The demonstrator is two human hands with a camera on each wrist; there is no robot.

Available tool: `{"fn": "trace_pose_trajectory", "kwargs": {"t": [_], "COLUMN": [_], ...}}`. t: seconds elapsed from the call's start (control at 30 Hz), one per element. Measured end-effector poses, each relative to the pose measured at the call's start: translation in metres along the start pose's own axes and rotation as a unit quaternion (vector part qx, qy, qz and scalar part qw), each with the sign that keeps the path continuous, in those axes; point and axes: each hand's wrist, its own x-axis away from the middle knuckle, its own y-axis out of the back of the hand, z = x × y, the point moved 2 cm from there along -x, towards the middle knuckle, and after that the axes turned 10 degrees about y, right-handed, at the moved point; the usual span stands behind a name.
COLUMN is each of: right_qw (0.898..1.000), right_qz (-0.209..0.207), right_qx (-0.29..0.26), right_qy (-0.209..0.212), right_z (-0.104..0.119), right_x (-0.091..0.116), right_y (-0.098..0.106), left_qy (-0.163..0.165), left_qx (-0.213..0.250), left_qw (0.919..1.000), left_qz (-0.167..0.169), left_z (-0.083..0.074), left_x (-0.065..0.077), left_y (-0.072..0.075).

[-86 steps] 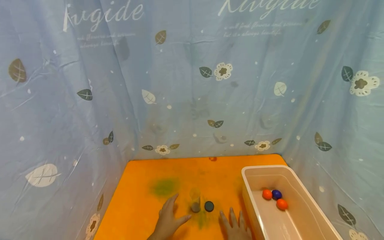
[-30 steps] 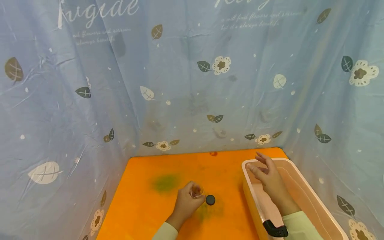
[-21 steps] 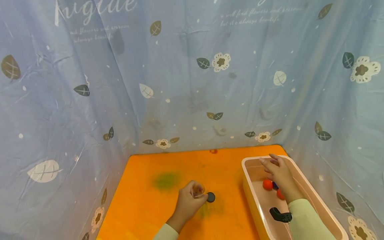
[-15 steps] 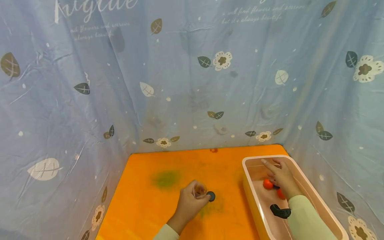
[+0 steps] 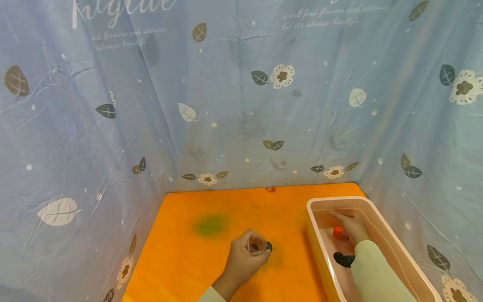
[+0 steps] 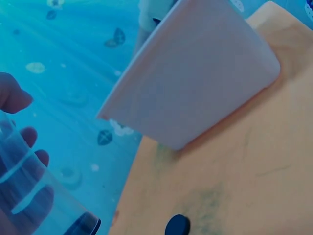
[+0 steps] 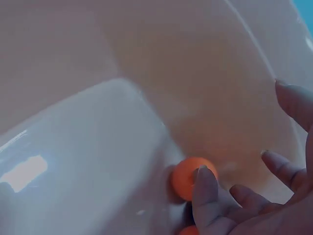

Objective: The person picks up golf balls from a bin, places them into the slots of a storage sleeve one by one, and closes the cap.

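My left hand [image 5: 241, 262] grips a clear, open-topped plastic jar [image 6: 61, 205] with a dark base, held above the orange tabletop. Just behind it lies a round black lid [image 6: 177, 225], half covered by the jar and thumb in the head view. My right hand [image 5: 355, 230] is down inside the pale pink bin [image 5: 316, 235]. Its fingers are spread and loosely bent; one fingertip overlaps an orange ball [image 7: 184, 180] in the right wrist view. A second orange ball [image 7: 189, 230] peeks in at the bottom, and a dark ball between them is mostly hidden by the hand.
The bin stands at the right of the orange table [image 5: 226, 209], its tall walls around my right hand. A black band [image 5: 344, 259] sits at the right wrist. Blue patterned curtains [image 5: 241, 105] enclose the table at the back and both sides.
My left hand has taken hold of the jar, which stood on the table, and has tilted it and shifted slightly right. My right hand has moved from the table over the bin and down into it.
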Motion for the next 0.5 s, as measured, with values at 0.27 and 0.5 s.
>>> {"fn": "trace_pose_trajectory", "kwargs": {"t": [0.27,0.5], "right_qw": [0.999,0.987], "right_qz": [-0.018,-0.06], "right_qx": [0.042,0.119], "right_qy": [0.009,0.087], "right_z": [-0.018,-0.039], "right_x": [-0.004,-0.011], "right_y": [-0.006,-0.013], "left_qy": [-0.008,-0.007], "left_qx": [0.016,0.014], "left_qw": [0.9998,0.9999], "left_qz": [0.006,0.001], "left_z": [0.003,0.009], "left_x": [-0.001,-0.003], "left_y": [-0.001,0.001]}}
